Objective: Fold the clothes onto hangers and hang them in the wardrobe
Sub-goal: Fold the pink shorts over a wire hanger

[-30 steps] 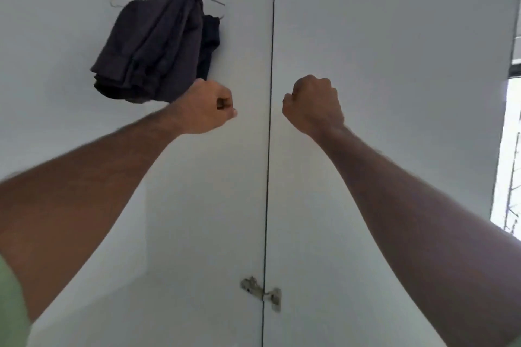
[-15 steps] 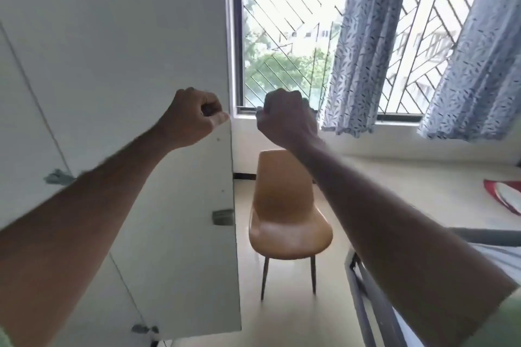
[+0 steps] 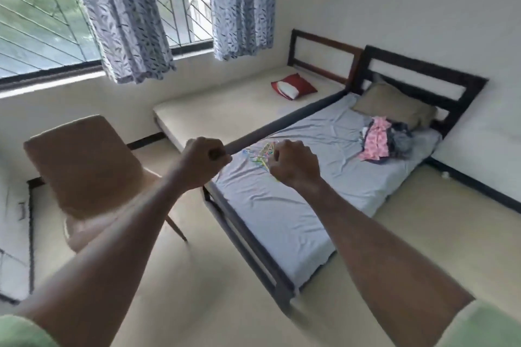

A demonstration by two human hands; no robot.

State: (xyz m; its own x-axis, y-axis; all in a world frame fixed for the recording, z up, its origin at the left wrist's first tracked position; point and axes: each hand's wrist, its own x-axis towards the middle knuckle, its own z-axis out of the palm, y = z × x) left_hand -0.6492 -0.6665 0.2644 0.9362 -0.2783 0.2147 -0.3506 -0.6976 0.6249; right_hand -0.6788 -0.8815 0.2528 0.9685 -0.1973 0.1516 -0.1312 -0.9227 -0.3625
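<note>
We are holding two bare forearms out in front of us, each ending in a fist at the middle of the frame. Our left hand [image 3: 203, 159] is clenching with nothing in it, thumb lying over the curled fingers. Our right hand [image 3: 293, 162] is curling the same way, also holding nothing we can make out.

Two beds are lying side by side on the right half of the frame. The nearer bed [image 3: 296, 214] is wearing a grey sheet, and on it we are seeing one tangle of coloured hangers [image 3: 260, 153], partly hidden behind our right hand; how many there are is too blurred to count. Further up the same bed, toward the upper right, one pile of clothes [image 3: 384, 139] is sitting, pink fabric on top of darker pieces, just beside one tan pillow [image 3: 394, 105]. The farther bed [image 3: 225, 110] is carrying one red and white pillow [image 3: 293, 86].

One tan chair [image 3: 84, 169] is standing at the left, beneath our left forearm. Two patterned curtains [image 3: 124, 17] are hanging over the barred window [image 3: 36, 22] at the upper left.
</note>
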